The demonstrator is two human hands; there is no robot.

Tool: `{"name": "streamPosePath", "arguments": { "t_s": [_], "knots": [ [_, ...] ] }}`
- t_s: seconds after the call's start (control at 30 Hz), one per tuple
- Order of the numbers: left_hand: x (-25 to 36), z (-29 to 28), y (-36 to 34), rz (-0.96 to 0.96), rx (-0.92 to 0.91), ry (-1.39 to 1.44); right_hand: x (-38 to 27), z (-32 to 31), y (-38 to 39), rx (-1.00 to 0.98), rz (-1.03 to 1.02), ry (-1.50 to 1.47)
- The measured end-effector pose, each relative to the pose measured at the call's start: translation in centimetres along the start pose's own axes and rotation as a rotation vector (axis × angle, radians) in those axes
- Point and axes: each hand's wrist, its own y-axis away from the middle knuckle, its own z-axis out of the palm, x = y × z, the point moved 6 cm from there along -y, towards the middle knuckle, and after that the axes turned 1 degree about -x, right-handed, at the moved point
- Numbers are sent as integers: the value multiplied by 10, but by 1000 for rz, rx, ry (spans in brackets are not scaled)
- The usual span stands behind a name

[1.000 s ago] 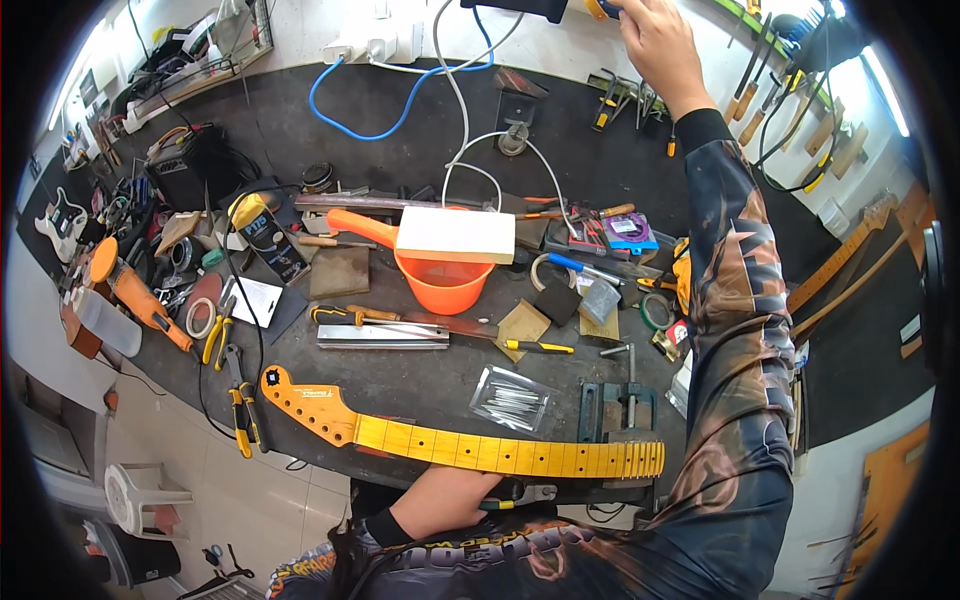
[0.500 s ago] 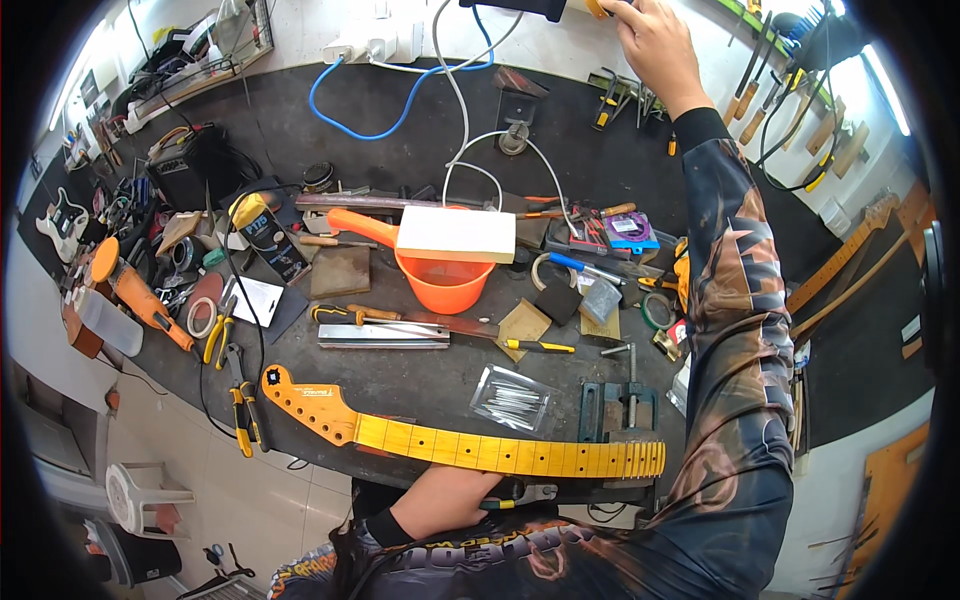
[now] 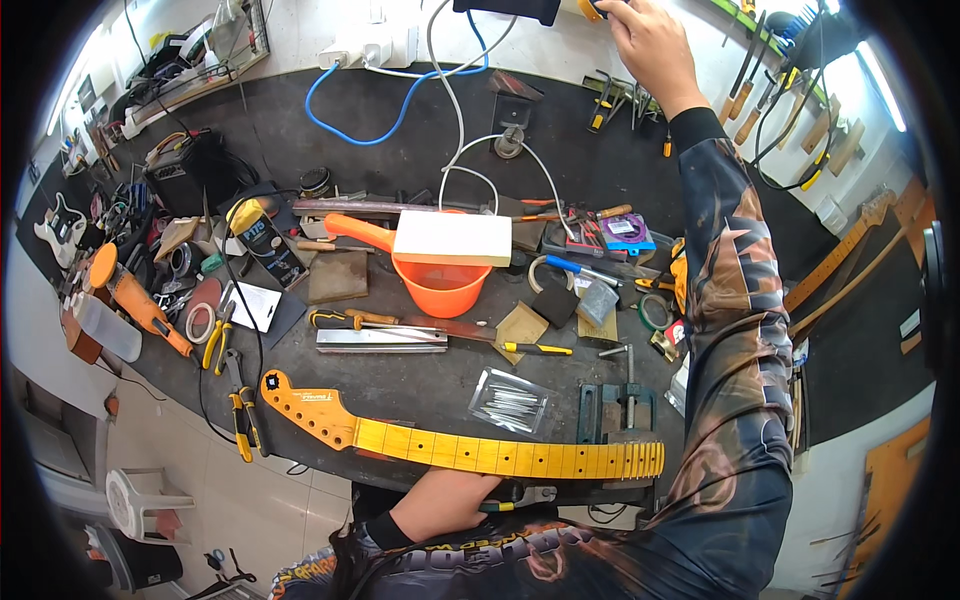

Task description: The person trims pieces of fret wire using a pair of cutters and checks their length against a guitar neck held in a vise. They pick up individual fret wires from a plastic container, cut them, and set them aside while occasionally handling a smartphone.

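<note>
- Left hand (image 3: 445, 503) is gripping the yellow guitar neck (image 3: 470, 452) from beneath; stiff, light, slick-finished, best held mid-length.
- Right hand (image 3: 650, 45) is reaching up at the wall; grip unclear.

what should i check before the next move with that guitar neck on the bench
1. Left hand steadies the guitar neck from below: ok.
2. Neck lies flat along the near bench edge: ok.
3. Right hand is up at the back wall, off the neck: ok; what it grips: cannot tell.
4. Packet of frets close behind the neck: ok.
5. Orange bowl with white block on its rim, well behind the neck: ok.
</note>
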Motion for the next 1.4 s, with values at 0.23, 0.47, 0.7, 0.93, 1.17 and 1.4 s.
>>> {"name": "streamPosePath", "arguments": {
  "t_s": [0.23, 0.47, 0.7, 0.93, 1.17, 1.4],
  "knots": [
    [1, -1, 0, 16, 6, -12, 3, -5, -3, 14, 11, -21],
    [4, -6, 1, 56, 68, -53, 4, 1, -1, 9, 30, -36],
    [4, -5, 1, 33, 35, -40, 2, 1, 0, -17, 26, 6],
    [-1, 2, 0, 24, 11, -10, 1, 2, -2, -13, -16, 30],
    [1, -1, -1, -4, -12, 22, 5, -2, 0, 9, 16, -25],
    [0, 0, 0, 2, 13, 34, 1, 2, 0, -33, 7, 31]
  ]
}}
